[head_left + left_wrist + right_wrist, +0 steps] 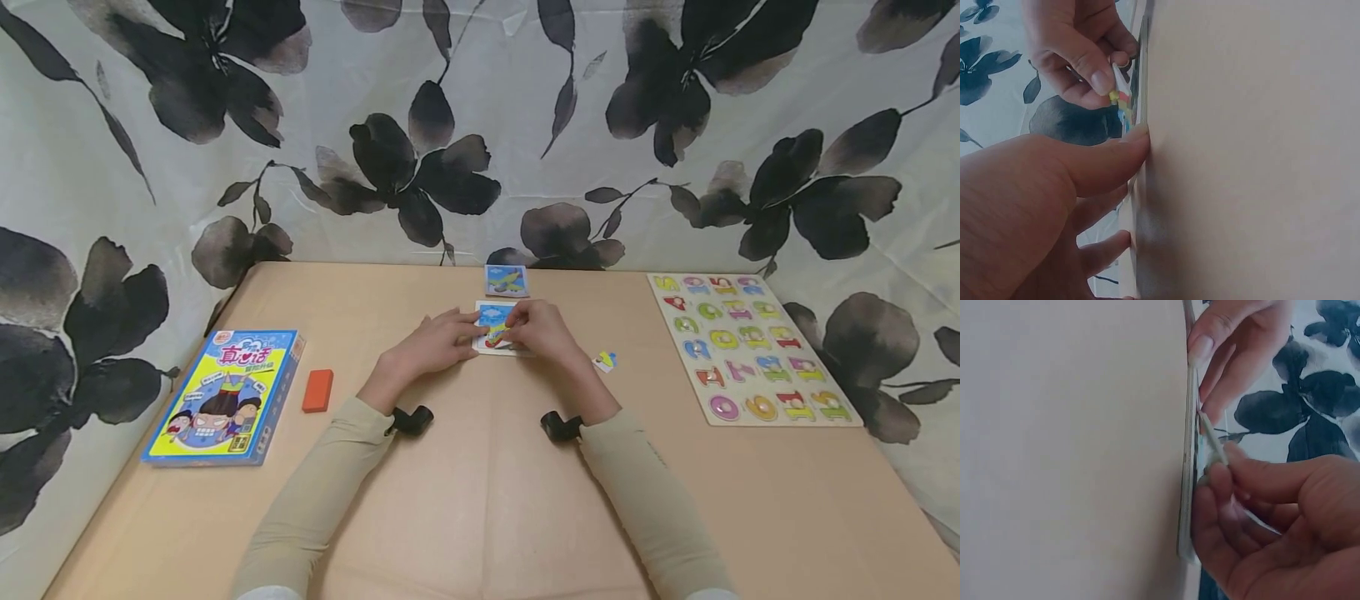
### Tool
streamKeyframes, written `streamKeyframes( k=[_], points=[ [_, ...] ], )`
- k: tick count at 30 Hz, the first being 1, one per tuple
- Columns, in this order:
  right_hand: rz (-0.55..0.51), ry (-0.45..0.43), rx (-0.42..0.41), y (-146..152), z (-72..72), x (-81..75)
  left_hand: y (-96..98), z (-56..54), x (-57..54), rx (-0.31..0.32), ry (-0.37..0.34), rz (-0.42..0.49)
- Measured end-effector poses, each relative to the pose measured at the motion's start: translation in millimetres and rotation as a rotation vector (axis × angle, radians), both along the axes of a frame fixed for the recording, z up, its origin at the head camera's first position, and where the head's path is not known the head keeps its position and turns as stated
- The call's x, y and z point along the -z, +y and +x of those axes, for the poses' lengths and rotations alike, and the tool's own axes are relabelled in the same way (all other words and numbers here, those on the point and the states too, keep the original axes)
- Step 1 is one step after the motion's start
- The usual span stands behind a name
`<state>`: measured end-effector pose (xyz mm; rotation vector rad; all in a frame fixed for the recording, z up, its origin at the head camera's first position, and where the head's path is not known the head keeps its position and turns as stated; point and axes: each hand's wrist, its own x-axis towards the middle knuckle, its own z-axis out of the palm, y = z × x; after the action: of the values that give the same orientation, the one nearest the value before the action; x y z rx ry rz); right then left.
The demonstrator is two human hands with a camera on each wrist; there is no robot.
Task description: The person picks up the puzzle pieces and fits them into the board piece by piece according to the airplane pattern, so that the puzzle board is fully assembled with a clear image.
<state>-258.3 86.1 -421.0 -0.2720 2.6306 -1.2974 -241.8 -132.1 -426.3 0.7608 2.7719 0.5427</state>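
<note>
A small picture puzzle board (492,312) with a blue top and white rim lies on the table between the two hands. My left hand (437,342) rests at its left side, fingers mostly straight, and in the left wrist view the thumb touches the board's near edge (1143,94). Over the right part of the board, my right hand (546,330) pinches a thin puzzle piece (1214,439) between thumb and fingers. That piece is tilted above the board, and its coloured face shows in the left wrist view. Fingers hide part of the board's picture.
Behind the board stands a small picture card (506,281) showing an aircraft. Several loose puzzle pieces (604,361) lie right of the right hand. A large letter board (765,350) is at the right; a blue and yellow box (225,400) and an orange block (318,391) are at the left.
</note>
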Motion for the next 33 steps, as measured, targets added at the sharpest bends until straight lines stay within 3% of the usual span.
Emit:
streamKeyframes(
  k=[9,21,33],
  points=[
    [0.114,0.047,0.043,-10,7.4,-2.3,-0.5,2.0,-0.6,-0.003,0.0,-0.002],
    [0.233,0.11,0.025,-10,6.2,-0.1,2.1,1.2,-3.0,-0.001,0.005,-0.015],
    [0.248,0.045,-0.1,10,4.4,-4.9,1.5,0.3,-0.1,-0.005,0.008,0.003]
  ],
)
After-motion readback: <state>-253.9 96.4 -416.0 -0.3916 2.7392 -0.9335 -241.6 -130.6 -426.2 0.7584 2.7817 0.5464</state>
